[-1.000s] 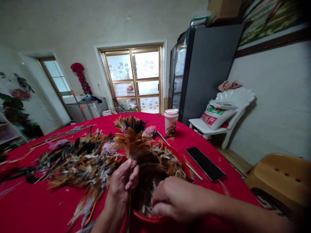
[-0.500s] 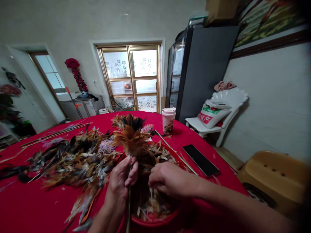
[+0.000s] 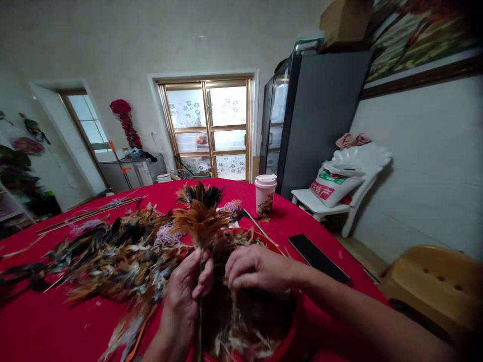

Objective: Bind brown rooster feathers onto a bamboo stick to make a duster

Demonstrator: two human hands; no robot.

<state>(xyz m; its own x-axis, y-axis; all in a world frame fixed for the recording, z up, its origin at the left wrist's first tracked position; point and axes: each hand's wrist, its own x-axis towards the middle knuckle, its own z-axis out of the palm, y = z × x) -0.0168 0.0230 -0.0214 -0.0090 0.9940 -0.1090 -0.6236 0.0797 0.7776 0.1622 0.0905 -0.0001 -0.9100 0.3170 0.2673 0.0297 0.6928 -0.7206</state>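
Note:
My left hand (image 3: 186,289) is closed round a thin stick that carries a tuft of brown feathers (image 3: 199,222) at its top. My right hand (image 3: 256,267) hovers just right of it, above a red basin (image 3: 292,332) full of loose feathers, with its fingers curled and pinched on something I cannot make out. A wide heap of brown, black and white feathers (image 3: 113,256) lies on the red tablecloth (image 3: 45,322) to the left of both hands.
A lidded paper cup (image 3: 265,195) stands at the far side of the table. A black phone (image 3: 319,257) lies to the right, thin sticks (image 3: 90,213) at the far left. A white chair with a bag (image 3: 332,187), a dark fridge (image 3: 305,115) and a tan stool (image 3: 433,281) are to the right.
My right hand has lifted out of the basin's near side and moved up and left, close to the feather stick. The left hand has kept its hold.

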